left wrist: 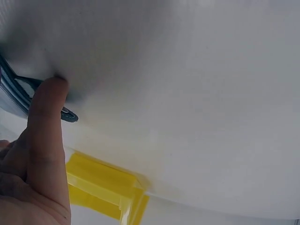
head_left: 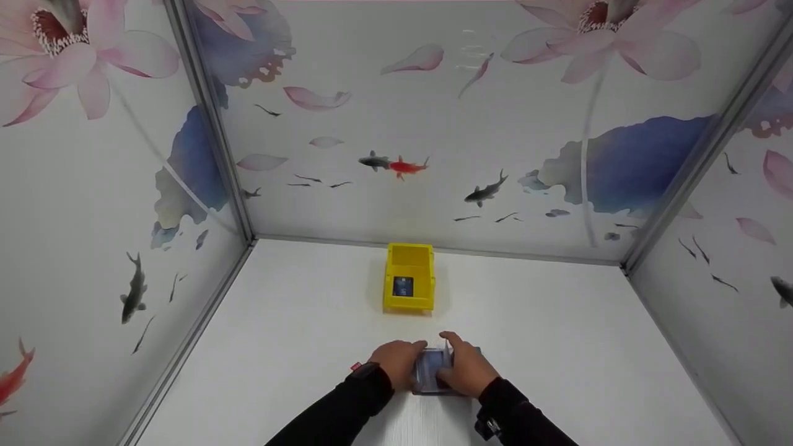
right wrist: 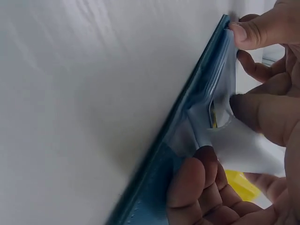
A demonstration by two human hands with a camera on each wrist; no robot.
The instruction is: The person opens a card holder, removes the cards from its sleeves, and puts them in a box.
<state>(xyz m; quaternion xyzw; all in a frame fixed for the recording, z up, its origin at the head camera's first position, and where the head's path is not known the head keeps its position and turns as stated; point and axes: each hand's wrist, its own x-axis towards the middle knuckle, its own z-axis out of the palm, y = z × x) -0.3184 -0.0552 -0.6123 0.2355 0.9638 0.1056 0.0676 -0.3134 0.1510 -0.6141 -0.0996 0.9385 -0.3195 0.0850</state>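
A blue card holder (head_left: 429, 371) with clear plastic sleeves lies opened out on the white table, between both hands. At its left edge my left hand (head_left: 396, 362) grips the cover, thumb on top at the corner in the right wrist view. One finger (left wrist: 47, 122) of that hand crosses the dark teal cover edge (left wrist: 69, 115) in the left wrist view. My right hand (head_left: 469, 370) pinches a clear sleeve (right wrist: 243, 145), which stands raised and bent off the pages. A thin yellow-and-dark edge shows inside the sleeve's opening.
Beyond the hands stands a yellow plastic bin (head_left: 422, 303) with a small dark blue card-like item (head_left: 403, 286) inside. White panels printed with flowers and fish enclose the white table (head_left: 297, 322) at the back, left and right, with grey metal strips along the corners.
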